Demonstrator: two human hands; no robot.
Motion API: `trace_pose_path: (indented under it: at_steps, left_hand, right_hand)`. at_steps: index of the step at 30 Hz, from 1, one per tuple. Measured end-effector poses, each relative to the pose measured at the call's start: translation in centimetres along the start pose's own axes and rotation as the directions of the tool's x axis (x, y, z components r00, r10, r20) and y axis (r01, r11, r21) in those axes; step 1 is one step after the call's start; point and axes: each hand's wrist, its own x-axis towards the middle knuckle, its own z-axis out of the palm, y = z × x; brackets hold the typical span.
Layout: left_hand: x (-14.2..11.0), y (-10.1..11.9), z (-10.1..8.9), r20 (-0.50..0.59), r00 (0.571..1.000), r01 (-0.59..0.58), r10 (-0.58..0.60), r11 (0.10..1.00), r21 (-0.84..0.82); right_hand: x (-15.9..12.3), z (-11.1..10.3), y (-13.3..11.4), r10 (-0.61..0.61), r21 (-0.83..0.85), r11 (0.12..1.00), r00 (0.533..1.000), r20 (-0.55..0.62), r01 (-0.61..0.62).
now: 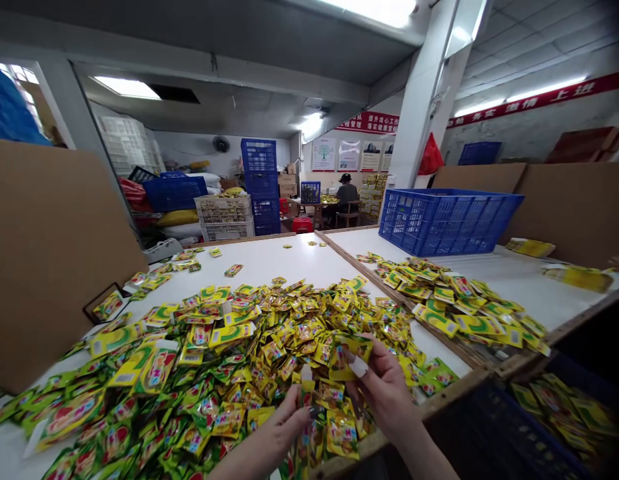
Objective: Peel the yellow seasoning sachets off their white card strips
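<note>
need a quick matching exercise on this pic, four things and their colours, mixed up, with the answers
1. printed sachet in the right hand
2. slatted plastic crate on the worktable
3. bag hanging by the pillar
4. cardboard panel at far left

A. red
B. brown
C. mostly yellow
D. blue

Pairs: 1-C, 2-D, 3-A, 4-B

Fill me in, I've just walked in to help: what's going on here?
A person's right hand holds a yellow packet over a heap of yellow and green packets on a white table. The left hand, close by, appears to hold a narrow box-like item, partly hidden. Beyond a wooden strip on the right lies another heap, near a blue crate. Farther back, someone sits.
</note>
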Motion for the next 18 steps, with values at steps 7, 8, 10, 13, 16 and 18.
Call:
trace_pose_path:
  at_steps: [7,8,10,13,16,18]
  left_hand:
    - [1.7,-4.8,-0.7,-0.34,0.94,-0.126,0.017,0.946,-0.3]
    - [1.6,-5.0,-0.5,-0.289,0.957,-0.119,0.001,0.913,-0.391]
    - [1.0,-4.8,-0.1,-0.185,0.982,-0.077,-0.02,0.86,-0.504]
    - [0.2,-4.3,0.6,-0.053,0.998,0.01,-0.042,0.869,-0.495]
    - [0.3,-4.3,1.2,0.068,0.997,0.057,-0.03,0.896,-0.439]
    - [0.7,-4.7,1.5,0.081,0.997,0.03,0.0,0.93,-0.367]
  right_hand:
    - [-2.0,-0.5,2.5,0.133,0.017,0.991,0.99,-0.047,-0.132]
    - [-2.3,-0.5,2.7,0.148,0.027,0.989,0.987,-0.06,-0.147]
    - [-2.7,-0.6,2.7,0.162,0.037,0.986,0.982,-0.092,-0.16]
    - [-2.8,-0.3,2.0,0.136,-0.007,0.991,0.984,-0.111,-0.137]
    - [-2.4,0.5,1.3,0.08,-0.082,0.993,0.996,-0.048,-0.084]
    - [-2.0,1.1,1.1,0.05,-0.14,0.989,0.999,0.017,-0.047]
